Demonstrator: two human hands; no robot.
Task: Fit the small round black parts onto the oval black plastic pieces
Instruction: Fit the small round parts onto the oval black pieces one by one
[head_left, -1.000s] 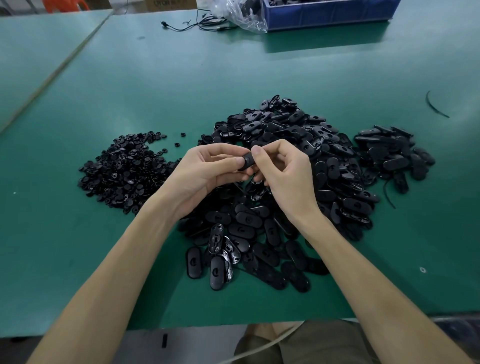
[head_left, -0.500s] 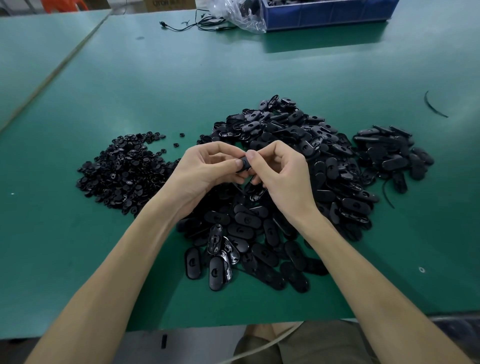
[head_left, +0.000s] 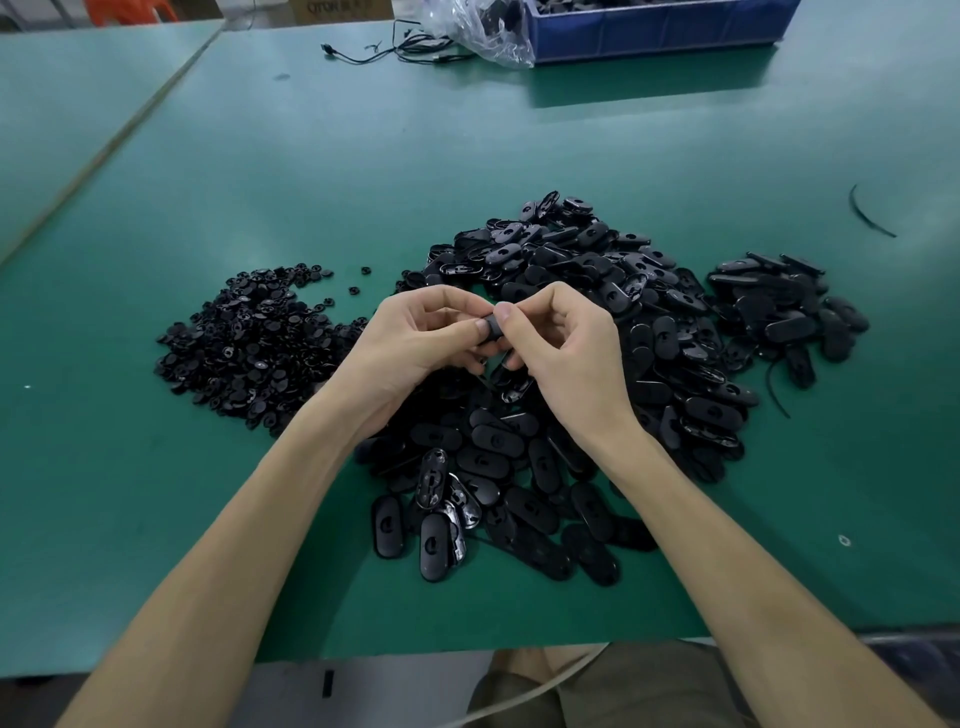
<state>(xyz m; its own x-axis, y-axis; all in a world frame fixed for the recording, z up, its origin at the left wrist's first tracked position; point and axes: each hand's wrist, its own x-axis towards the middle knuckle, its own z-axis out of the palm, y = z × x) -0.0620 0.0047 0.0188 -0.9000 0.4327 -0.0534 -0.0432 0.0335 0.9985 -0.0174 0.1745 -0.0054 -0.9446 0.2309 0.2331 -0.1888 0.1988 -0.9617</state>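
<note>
My left hand and my right hand meet above the middle of the table, both pinching one oval black piece between thumbs and fingers. Most of that piece is hidden by my fingers, and I cannot see a round part on it. A big heap of oval black pieces lies under and behind my hands and spreads toward me. The pile of small round black parts sits to the left of my left hand.
A smaller heap of oval pieces lies at the right. A blue bin with a clear plastic bag and a black cable stand at the far edge. A thin black strip lies far right on the green table.
Both hands stay together on the oval piece. The fingers have shifted slightly on it, closing in over it.
</note>
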